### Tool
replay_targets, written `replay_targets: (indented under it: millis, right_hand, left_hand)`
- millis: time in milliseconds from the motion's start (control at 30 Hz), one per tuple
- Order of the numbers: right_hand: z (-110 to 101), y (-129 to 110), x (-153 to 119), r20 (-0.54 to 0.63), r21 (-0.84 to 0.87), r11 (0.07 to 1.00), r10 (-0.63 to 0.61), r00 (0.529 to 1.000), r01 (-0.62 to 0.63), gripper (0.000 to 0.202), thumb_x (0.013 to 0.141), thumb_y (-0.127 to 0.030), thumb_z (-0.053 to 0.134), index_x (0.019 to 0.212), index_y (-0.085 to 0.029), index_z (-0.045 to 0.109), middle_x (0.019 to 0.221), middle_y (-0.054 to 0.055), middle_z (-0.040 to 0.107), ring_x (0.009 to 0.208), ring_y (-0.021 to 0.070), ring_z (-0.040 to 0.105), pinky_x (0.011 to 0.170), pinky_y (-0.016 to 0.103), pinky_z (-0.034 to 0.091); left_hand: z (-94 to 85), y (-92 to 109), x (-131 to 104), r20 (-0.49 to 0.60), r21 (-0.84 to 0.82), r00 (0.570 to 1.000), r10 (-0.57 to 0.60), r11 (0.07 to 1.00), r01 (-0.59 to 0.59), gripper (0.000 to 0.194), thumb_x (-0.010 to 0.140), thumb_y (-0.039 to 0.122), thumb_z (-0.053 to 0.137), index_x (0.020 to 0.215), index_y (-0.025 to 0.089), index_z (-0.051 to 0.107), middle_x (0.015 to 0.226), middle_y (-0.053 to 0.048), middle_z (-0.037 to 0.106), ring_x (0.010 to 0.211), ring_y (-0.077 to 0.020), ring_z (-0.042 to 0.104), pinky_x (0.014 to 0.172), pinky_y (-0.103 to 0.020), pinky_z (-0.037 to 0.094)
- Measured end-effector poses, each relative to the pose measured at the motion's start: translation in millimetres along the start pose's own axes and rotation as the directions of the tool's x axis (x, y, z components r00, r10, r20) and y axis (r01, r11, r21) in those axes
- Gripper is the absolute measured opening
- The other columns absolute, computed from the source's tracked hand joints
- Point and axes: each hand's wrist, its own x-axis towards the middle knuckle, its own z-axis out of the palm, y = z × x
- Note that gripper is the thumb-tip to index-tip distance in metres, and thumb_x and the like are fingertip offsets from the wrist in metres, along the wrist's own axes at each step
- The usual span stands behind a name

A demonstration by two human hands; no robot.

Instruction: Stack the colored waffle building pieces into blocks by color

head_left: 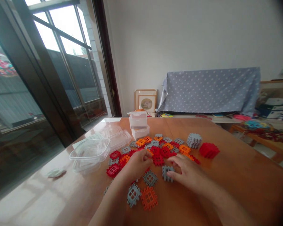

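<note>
My left hand (139, 163) is over the middle of a spread of red, orange and grey interlocking plastic squares. Its fingers are curled together, and what they hold, if anything, is hidden. My right hand (187, 169) has its thumb against a small stack of grey squares (166, 173), while its other fingers stay apart from the thumb, beyond the stack. Red squares (158, 160) lie between the two hands. Closer to me are a loose grey square (150, 178), another grey square (133, 195) and an orange square (149, 198).
To the right stand a tall grey stack (194, 140) and a red stack (209, 150). Clear plastic containers (91, 149) and two stacked white boxes (138, 121) are at the left and back of the wooden table (240, 163). A crumpled pale item (56, 173) lies far left.
</note>
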Motion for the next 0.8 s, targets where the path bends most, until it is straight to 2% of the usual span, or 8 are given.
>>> replay_targets:
  millis: [100,233,300,400,567,800]
  right_hand:
    - [4,-5,1,-0.026,0.023,0.999,-0.039,0.999,0.039,0.03,0.086,-0.042,0.067,0.113,-0.028,0.067,0.112,0.006,0.066,0.104,0.0249,0.061,0.085,0.034,0.046]
    - [9,-5,3,-0.092,0.043,0.998,-0.04,0.995,0.044,0.024,0.089,-0.039,0.062,0.109,-0.027,0.069,0.1,0.004,0.068,0.091,0.0219,0.063,0.077,0.032,0.046]
    - [9,-4,3,-0.14,0.051,0.998,-0.032,0.99,0.039,0.025,0.091,-0.04,0.059,0.109,-0.026,0.068,0.093,0.003,0.067,0.086,0.0211,0.062,0.074,0.032,0.046]
    - [7,-2,5,-0.206,0.067,0.997,-0.019,0.978,0.034,0.027,0.093,-0.042,0.055,0.109,-0.025,0.068,0.086,0.002,0.067,0.082,0.0205,0.062,0.072,0.032,0.047]
    - [9,-1,6,-0.234,0.092,0.996,0.002,0.972,0.02,0.03,0.095,-0.046,0.051,0.11,-0.026,0.068,0.086,0.002,0.068,0.08,0.0204,0.063,0.072,0.032,0.048]
    - [11,0,6,-0.188,0.118,0.993,0.027,0.982,-0.005,0.033,0.096,-0.051,0.049,0.113,-0.028,0.067,0.09,0.002,0.069,0.082,0.0209,0.065,0.074,0.033,0.05]
  left_hand:
    - [-2.3,5,-10,0.053,0.333,0.996,0.065,0.94,-0.079,0.016,0.076,0.028,0.064,0.091,0.022,0.065,0.086,-0.002,0.067,0.077,-0.0178,0.059,0.064,-0.027,0.035]
    - [1.9,20,-19,0.17,0.534,0.985,-0.014,0.842,-0.08,0.042,0.065,0.047,0.079,0.098,0.023,0.066,0.099,-0.006,0.068,0.087,-0.0271,0.063,0.067,-0.031,0.039]
    - [6.3,26,-20,0.191,0.587,0.981,-0.037,0.805,-0.084,0.054,0.06,0.05,0.084,0.103,0.023,0.066,0.106,-0.009,0.067,0.094,-0.0323,0.064,0.072,-0.035,0.043]
    - [12.3,31,-20,0.19,0.643,0.98,-0.055,0.761,-0.082,0.058,0.059,0.048,0.085,0.107,0.021,0.066,0.111,-0.012,0.065,0.099,-0.036,0.064,0.079,-0.041,0.048]
    - [17.5,30,-19,0.193,0.685,0.978,-0.079,0.724,-0.077,0.049,0.063,0.046,0.08,0.102,0.02,0.067,0.115,-0.014,0.063,0.097,-0.0364,0.065,0.078,-0.043,0.051]
    - [19.8,29,-21,0.106,0.694,0.994,-0.001,0.716,-0.073,0.025,0.075,0.033,0.057,0.094,0.02,0.067,0.102,-0.013,0.068,0.084,-0.0307,0.066,0.066,-0.035,0.046]
